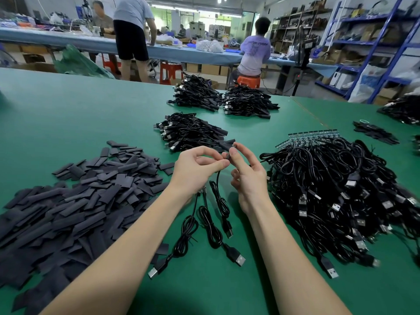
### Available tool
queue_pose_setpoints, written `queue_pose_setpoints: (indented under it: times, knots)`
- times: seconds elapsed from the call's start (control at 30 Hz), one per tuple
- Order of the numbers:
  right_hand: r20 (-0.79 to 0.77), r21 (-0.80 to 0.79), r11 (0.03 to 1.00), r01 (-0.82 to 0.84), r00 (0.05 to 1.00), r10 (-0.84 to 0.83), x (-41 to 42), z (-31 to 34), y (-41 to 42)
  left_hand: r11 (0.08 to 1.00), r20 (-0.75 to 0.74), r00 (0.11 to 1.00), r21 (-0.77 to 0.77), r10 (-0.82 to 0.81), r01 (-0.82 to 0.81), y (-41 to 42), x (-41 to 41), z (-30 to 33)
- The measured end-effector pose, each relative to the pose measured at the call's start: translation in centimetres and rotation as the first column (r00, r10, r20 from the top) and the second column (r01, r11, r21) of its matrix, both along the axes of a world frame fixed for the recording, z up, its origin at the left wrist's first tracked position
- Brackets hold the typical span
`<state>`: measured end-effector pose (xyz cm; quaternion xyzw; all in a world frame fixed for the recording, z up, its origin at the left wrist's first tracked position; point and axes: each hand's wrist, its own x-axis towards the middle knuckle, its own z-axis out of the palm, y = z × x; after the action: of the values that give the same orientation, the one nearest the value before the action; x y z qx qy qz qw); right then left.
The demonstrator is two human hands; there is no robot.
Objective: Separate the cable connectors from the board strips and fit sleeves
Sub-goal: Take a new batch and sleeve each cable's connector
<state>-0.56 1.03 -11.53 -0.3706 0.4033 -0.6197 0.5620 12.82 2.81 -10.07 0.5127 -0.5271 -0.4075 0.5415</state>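
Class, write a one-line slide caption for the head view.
Both hands fit a sleeve onto a cable above the green table.

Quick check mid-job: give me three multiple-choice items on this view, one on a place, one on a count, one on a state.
1. Where is the loose pile of sleeves?
A. left of the hands
B. right of the hands
C. on the far bench

2. How many cables dangle below the hands?
A. one
B. three
C. six

3. What are the hands doing?
A. resting flat
B. pinching one sleeve together
C. pulling apart, empty

Key: 1 A, the flat dark pieces lie left. 2 B, three plugs hang there. 3 B, left hand and right hand meet on a sleeve at the fingertips.
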Motion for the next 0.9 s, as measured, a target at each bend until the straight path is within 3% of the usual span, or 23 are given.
queue_pose_setpoints:
  times: [0.57,0.7,0.9]
  knots:
    - [-0.012,-0.016,1.000,-0.008,1.000,0.008,0.4,-0.1,0.4,0.997,-0.050,0.999,-0.080,-0.012,0.008,0.1,0.1,-0.1]
    - [0.105,0.003,0.998,-0.065,0.992,0.064,-0.1,0.0,0.2,0.994,0.060,0.998,-0.110,0.008,-0.001,0.2,-0.1,0.1]
    - [0.064,0.036,0.980,-0.197,0.979,0.195,-1.3,0.2,-0.3,0.984,0.142,0.990,-0.179,0.022,0.004,0.5,0.1,0.3]
